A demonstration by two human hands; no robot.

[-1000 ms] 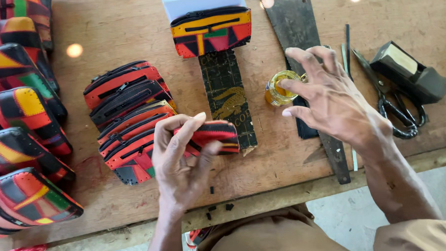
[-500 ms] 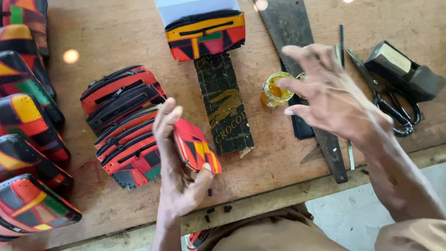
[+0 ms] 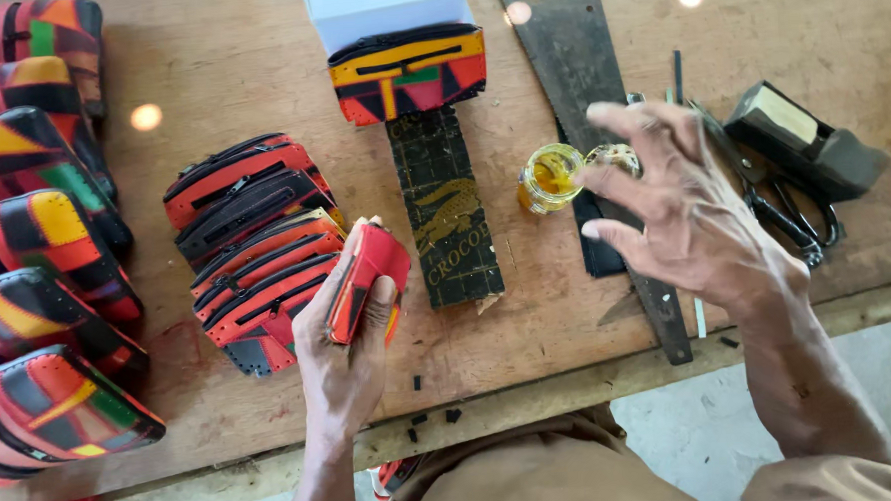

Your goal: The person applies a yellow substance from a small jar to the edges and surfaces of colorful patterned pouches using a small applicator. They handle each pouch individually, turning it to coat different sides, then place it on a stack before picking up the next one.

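left hand (image 3: pixel 345 360) is gripping a red patterned pouch (image 3: pixel 367 281) on edge, its lower part hidden by the palm. right hand (image 3: pixel 686 210) is hovering spread, holding nothing, its fingertips partly covering a small glue jar (image 3: pixel 548 178) on the table (image 3: pixel 237 69).

Bench clutter on a wooden table (image 3: pixel 206 51)

A stack of red pouches (image 3: pixel 250 234) lies at nine o'clock, more patterned pouches (image 3: pixel 34 228) far left; a dark embossed strip (image 3: pixel 449 215) at centre, scissors (image 3: pixel 800 215) and what may be a stapler (image 3: pixel 806 140) at three, a white box (image 3: pixel 385 8) at twelve.
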